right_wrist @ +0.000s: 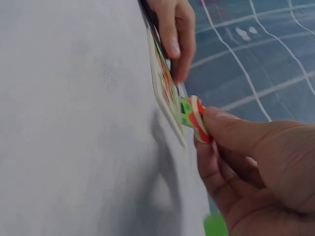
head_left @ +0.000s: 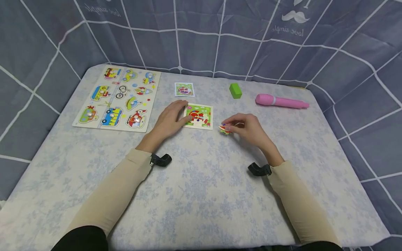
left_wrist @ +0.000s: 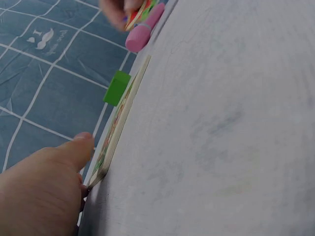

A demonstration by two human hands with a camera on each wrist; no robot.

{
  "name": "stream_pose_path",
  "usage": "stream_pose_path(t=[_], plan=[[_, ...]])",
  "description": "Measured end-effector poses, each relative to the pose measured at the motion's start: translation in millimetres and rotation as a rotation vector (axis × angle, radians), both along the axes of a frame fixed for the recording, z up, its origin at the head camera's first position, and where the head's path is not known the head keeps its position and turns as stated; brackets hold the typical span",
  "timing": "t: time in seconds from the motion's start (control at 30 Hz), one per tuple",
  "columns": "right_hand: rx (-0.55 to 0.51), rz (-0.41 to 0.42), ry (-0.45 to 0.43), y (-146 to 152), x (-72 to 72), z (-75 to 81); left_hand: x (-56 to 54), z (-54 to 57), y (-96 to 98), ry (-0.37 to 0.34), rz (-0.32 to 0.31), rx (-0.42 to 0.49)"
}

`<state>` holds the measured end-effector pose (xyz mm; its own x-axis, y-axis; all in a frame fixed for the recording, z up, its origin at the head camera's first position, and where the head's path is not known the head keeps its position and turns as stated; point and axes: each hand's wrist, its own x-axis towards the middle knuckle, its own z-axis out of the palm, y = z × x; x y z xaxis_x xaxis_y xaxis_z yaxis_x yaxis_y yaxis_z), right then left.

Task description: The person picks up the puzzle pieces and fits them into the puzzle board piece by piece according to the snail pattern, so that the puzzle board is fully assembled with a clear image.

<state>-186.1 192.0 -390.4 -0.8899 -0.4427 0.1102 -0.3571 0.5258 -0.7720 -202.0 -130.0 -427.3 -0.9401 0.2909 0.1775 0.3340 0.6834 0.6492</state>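
A small square puzzle board (head_left: 205, 126) with a red and green picture lies on the table, a pale gap low in its picture. My left hand (head_left: 170, 118) rests at its left side, thumb over the picture and fingers at the upper left corner. To the board's right, my right hand (head_left: 248, 129) pinches a puzzle piece (head_left: 224, 129) between thumb and fingers. Red, white and green show on that piece (right_wrist: 196, 118) in the right wrist view, where it is tilted and overlaps the board's end. The left wrist view hides most of my left fingers behind the thumb.
At the left lies a large peg puzzle board (head_left: 119, 99) with vehicle pieces. Behind the small board are a picture card (head_left: 184, 89) and a green block (head_left: 235, 91). A pink cylindrical stick (head_left: 282, 101) lies back right. A grey gridded curtain (head_left: 201, 45) surrounds the table.
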Motion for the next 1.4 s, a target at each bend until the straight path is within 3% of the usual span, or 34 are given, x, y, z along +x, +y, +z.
stream_pose_path(t=[0.23,0.4,0.57,0.8,1.17,1.27,1.4], plan=[[0.002,0.084,0.051,-63,-32.8,-3.2,0.7,-1.5,-3.8,-0.005,0.012,0.001],[0.087,0.114,0.118,-86,-42.2,-7.6,-0.6,-0.6,-2.4,-0.004,0.01,0.0],[0.13,0.082,0.154,-91,-37.7,-12.9,-2.1,1.5,2.3,0.006,0.006,-0.001],[0.103,0.046,0.189,-98,-30.3,-17.2,-2.3,2.6,1.2,0.002,0.014,-0.003],[0.161,0.117,0.239,-96,-23.6,-20.0,0.4,-5.8,-1.6,0.016,-0.003,-0.009],[0.133,0.116,0.222,-94,-22.5,-21.2,0.0,-6.1,-1.2,0.015,-0.005,-0.035],[0.048,0.04,0.163,-92,-22.6,-24.1,-1.2,-3.3,-0.5,0.002,-0.002,-0.058]])
